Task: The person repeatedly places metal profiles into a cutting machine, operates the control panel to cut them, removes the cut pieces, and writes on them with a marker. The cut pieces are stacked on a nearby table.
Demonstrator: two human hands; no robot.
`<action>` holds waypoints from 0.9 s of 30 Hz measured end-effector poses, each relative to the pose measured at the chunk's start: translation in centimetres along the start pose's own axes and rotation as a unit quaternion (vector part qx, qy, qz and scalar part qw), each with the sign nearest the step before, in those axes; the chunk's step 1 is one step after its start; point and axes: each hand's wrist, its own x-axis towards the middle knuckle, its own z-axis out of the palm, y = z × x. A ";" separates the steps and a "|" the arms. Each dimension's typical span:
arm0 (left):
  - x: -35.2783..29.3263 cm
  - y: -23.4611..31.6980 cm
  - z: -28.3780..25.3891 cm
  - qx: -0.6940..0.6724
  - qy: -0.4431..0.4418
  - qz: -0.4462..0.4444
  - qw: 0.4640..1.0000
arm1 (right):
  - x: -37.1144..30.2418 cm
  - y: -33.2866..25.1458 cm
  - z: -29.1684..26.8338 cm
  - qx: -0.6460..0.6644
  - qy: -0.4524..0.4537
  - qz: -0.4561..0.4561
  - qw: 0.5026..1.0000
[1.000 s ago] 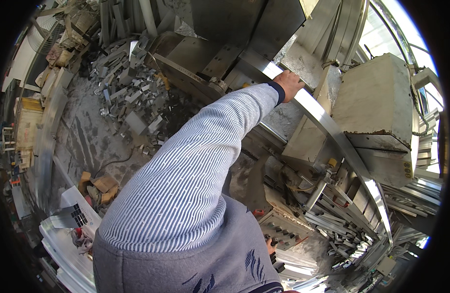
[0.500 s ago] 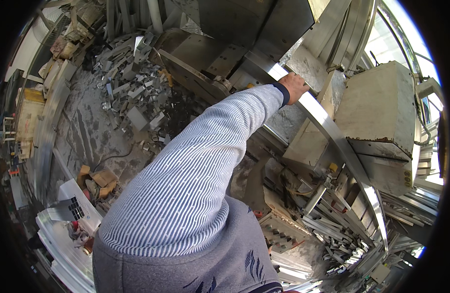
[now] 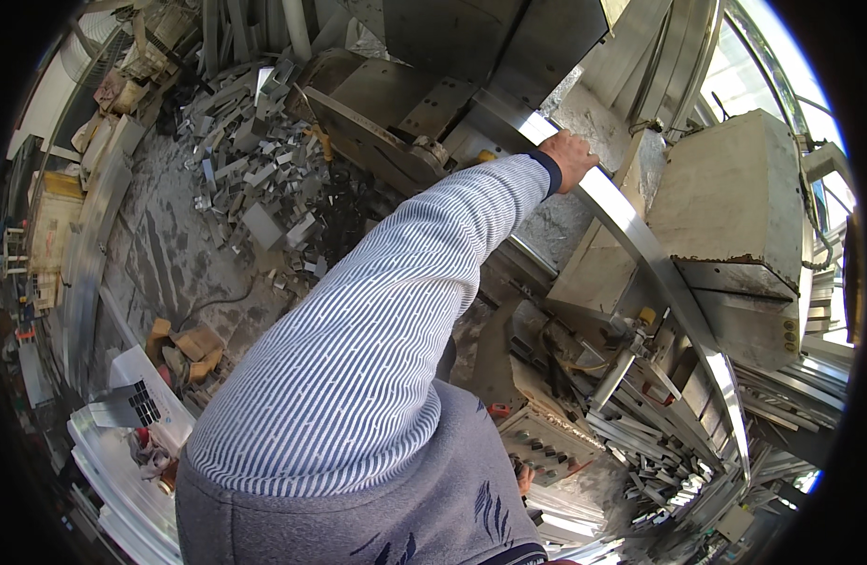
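Note:
My left arm, in a blue-and-white striped sleeve, stretches forward and to the right. At its end, my left hand (image 3: 570, 161) is closed over a long, shiny metal profile (image 3: 622, 218), fingers curled over its far edge. This profile runs from under a large metal machine (image 3: 449, 42) at the top down toward the lower right. Only a small part of my right hand (image 3: 525, 479) shows past my grey vest, beside a control panel (image 3: 550, 446) with several dark knobs or buttons. The rest of that hand is hidden, so what its fingers do cannot be told.
Cut metal offcuts (image 3: 259, 165) lie heaped on the floor at the upper left. A beige machine housing (image 3: 730, 202) stands right of the profile. More scraps (image 3: 664, 480) pile up at the lower right. Brown blocks (image 3: 198, 348) sit at the left near a white container (image 3: 123, 461).
My left hand has shifted slightly up and right, still on the profile. A little more of my right hand shows by the control panel. The view has moved slightly.

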 end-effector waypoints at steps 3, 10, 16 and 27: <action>-0.2 -0.1 -0.5 -0.010 -0.005 0.010 1.000 | -0.2 0.0 0.2 0.006 0.007 0.011 1.000; -0.2 -0.1 -0.9 -0.001 -0.006 0.019 1.000 | 0.1 -2.4 0.2 -0.066 0.006 0.053 0.996; -0.1 0.0 -0.7 0.002 0.011 0.020 1.000 | 0.2 -4.0 0.7 -0.067 0.060 0.090 0.992; 0.2 -0.1 -0.9 0.000 0.006 0.039 0.999 | -0.5 -4.6 2.4 0.053 0.165 0.153 0.973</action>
